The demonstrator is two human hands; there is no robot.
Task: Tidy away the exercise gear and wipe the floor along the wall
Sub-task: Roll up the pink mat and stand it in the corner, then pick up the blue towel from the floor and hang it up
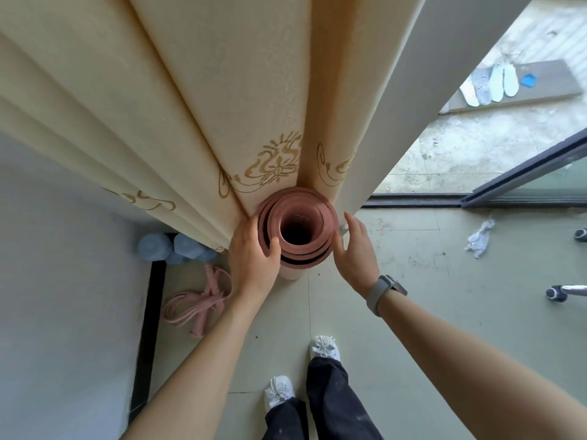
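Left grip (254, 252) on one upright mat roll (297, 230)

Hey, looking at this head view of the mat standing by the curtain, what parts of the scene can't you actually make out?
- Rolled mat: its foot is hidden by its own top rim and the left hand.
- Blue dumbbells: partly hidden behind the curtain.
- Chair base: cut off by the right edge.
- Right hand: contact with the mat unclear.
- Crumpled cloth: too small to identify.
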